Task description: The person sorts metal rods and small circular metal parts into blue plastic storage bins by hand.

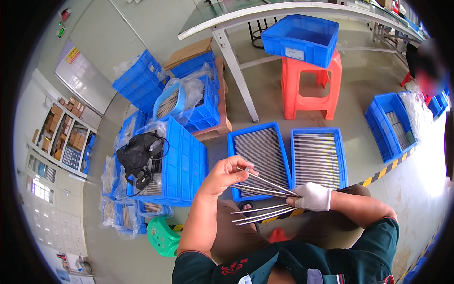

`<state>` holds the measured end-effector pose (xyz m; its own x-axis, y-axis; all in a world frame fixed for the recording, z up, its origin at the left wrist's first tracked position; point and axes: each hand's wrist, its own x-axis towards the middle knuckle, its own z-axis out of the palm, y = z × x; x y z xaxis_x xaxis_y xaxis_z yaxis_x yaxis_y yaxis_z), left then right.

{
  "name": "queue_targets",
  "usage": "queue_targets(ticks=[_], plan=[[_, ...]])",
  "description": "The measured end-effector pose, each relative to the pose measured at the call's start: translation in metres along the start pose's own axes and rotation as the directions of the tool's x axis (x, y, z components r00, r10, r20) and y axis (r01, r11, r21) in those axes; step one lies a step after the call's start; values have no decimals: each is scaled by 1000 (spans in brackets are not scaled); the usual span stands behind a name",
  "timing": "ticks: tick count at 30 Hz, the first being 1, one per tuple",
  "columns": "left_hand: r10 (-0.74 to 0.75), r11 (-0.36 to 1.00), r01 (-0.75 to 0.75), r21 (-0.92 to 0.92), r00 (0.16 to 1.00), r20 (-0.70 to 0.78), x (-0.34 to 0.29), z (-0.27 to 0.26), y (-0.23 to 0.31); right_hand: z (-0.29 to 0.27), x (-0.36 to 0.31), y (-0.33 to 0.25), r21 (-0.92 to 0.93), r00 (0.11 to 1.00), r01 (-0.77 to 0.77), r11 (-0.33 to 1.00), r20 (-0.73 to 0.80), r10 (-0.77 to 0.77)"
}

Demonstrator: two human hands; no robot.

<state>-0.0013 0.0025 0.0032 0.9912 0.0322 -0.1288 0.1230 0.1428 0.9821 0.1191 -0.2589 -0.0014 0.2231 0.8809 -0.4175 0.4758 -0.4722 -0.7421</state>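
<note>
Several thin grey metal rods (262, 191) fan out across my lap, their right ends gathered in my right hand (314, 197), which wears a white glove and is closed round them. At the far end of the uppermost rod, my bare left hand (220, 177) pinches the tip between thumb and fingers. A lower group of rods (257, 219) points left, free of my left hand. Just beyond my hands, two shallow blue crates stand on the floor: the left crate (252, 128) and the right crate (315, 129) both hold rows of similar rods.
Left are stacked blue crates (182, 163) with a black bag (138, 152) on top, and a green stool (162, 236). Ahead, a blue crate (291, 41) rests on a red stool (310, 98) beside a workbench (236, 71). Another person (428, 71) is at the far right.
</note>
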Motion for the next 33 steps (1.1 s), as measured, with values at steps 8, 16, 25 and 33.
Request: queue_targets(ticks=[8, 16, 25, 33], plan=[[95, 982, -164, -95, 861, -500, -3, -43, -2, -9, 5, 16, -21, 993, -15, 1000, -117, 13], [-99, 598, -297, -744, 894, -436, 18, 19, -15, -7, 6, -3, -489, 781, 13, 872, -540, -314], [219, 938, -182, 295, 971, -96, 45, 50, -6, -30, 5, 11, -497, 825, -157, 854, -541, -163], [377, 925, -357, 133, 807, -455, 66, 41, 1, -75, 4, 56, -501, 836, -323, 803, -549, -6]])
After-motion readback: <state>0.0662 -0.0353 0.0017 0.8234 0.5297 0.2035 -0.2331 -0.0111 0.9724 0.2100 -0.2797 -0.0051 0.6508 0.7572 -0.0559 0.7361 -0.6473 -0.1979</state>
